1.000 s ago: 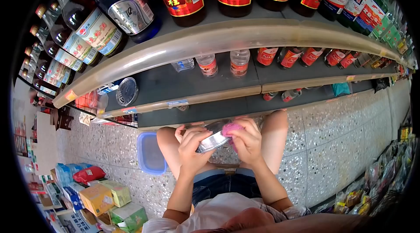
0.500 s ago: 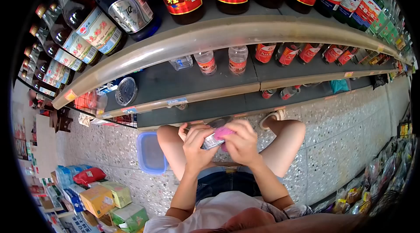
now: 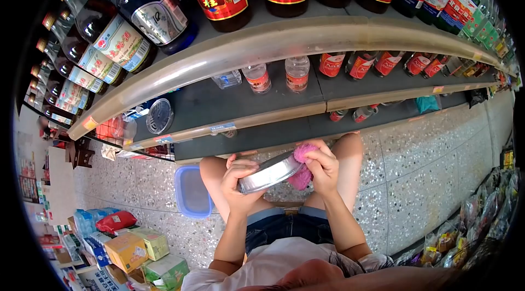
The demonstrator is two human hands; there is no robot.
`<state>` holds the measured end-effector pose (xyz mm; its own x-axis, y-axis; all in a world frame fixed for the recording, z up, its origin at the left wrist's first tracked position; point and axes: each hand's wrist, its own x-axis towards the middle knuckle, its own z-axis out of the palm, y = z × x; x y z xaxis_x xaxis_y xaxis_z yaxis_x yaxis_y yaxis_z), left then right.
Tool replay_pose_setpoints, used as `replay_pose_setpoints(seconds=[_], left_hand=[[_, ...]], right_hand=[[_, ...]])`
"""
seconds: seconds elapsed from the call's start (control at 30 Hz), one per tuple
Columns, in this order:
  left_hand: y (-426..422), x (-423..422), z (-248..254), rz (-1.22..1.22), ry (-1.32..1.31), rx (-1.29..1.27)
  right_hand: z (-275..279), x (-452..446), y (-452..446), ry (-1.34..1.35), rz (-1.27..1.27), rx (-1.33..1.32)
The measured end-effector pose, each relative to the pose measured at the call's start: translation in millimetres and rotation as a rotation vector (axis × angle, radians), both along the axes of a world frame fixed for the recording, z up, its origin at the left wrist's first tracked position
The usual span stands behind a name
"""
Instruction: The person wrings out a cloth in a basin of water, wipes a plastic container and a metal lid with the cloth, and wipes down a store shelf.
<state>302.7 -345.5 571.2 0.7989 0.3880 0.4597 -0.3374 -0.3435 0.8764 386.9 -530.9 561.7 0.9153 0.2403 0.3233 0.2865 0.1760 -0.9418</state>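
Since half a second ago, the shallow, round silvery container (image 3: 269,175) has been turned, more wall being bared to the fluffy pink cloth (image 3: 300,180); above the lap (image 3: 290,229), it is pinched by the left hand (image 3: 239,180), the cloth by the right hand (image 3: 324,168).

One silvery tin (image 3: 270,175), one pink cloth (image 3: 301,178) (one tub (image 3: 194,190), too).

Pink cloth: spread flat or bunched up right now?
Bunched up: the pink cloth is crumpled in the right hand, at the edge of the round silvery container, with no flat spread of it showing.
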Motion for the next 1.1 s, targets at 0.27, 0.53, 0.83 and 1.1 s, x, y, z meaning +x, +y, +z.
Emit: replay_pose_setpoints(seconds=[0.27, 0.53, 0.83, 1.1], left_hand=[[6, 0, -22, -0.068, -0.109, -0.260], [0, 20, 30, -0.138, 0.097, 0.458], [-29, 31, 29, -0.105, 0.114, 0.535], [-35, 39, 21, -0.047, 0.120, 0.570]], right_hand=[[9, 13, 1, -0.207, 0.176, -0.049], [23, 23, -19, -0.542, 0.068, -0.390], [40, 11, -30, -0.472, 0.022, -0.380], [37, -15, -10, -0.591, -0.142, -0.523]])
